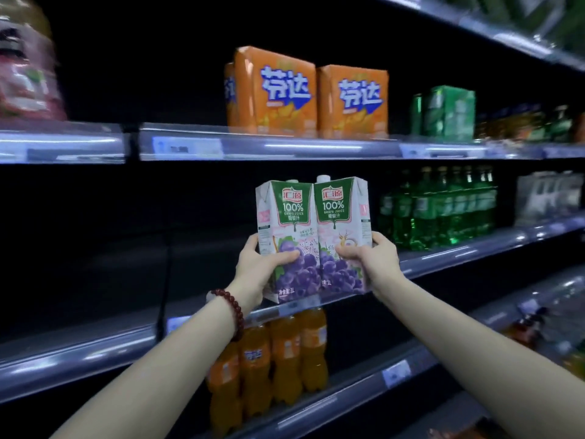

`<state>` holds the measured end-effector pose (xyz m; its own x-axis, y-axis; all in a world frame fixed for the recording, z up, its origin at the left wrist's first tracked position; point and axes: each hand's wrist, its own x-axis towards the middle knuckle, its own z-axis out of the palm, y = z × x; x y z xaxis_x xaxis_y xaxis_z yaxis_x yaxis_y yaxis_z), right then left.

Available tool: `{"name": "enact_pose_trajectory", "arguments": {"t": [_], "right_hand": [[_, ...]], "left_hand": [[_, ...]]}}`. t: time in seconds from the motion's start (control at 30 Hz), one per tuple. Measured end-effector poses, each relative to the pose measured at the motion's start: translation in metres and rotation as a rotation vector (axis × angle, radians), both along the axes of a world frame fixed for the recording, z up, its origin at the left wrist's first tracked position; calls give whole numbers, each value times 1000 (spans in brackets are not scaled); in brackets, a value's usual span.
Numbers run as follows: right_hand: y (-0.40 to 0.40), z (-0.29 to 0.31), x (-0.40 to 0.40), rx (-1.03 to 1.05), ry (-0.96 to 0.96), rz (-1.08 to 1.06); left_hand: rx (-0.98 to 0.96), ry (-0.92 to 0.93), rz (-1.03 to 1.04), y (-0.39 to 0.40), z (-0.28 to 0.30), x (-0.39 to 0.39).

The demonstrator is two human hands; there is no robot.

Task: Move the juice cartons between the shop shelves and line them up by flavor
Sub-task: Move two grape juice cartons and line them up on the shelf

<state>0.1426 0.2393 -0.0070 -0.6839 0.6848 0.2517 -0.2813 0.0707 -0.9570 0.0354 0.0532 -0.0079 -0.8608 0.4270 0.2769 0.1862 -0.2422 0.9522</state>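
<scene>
Both grips are wrapped on grape cartons: left hand (258, 264) holds the left carton (286, 239), right hand (376, 261) the right carton (343, 236), pressed side by side above the middle shelf (459, 255) so I judge the flavor stays together.

Cartons (311, 236): white/pink, green label, purple grapes. Packs (308, 96) orange. Bottles (440, 207) green. Bracelet (232, 307) dk red.

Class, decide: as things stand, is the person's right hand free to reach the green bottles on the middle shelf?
Probably not yet: the right hand grips a grape juice carton. The green bottles stand unobstructed just right of it.
</scene>
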Motion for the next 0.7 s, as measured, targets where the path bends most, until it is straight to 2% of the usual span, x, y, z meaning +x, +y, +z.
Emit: {"name": "enact_pose_trajectory", "arguments": {"t": [0.4,0.7], "right_hand": [[211,-24,124,-53,-19,-174],[325,-34,192,-106,-6,-332]], "left_hand": [[-12,-102,-264,235,-26,84],[11,-151,-407,390,-38,119]]}}
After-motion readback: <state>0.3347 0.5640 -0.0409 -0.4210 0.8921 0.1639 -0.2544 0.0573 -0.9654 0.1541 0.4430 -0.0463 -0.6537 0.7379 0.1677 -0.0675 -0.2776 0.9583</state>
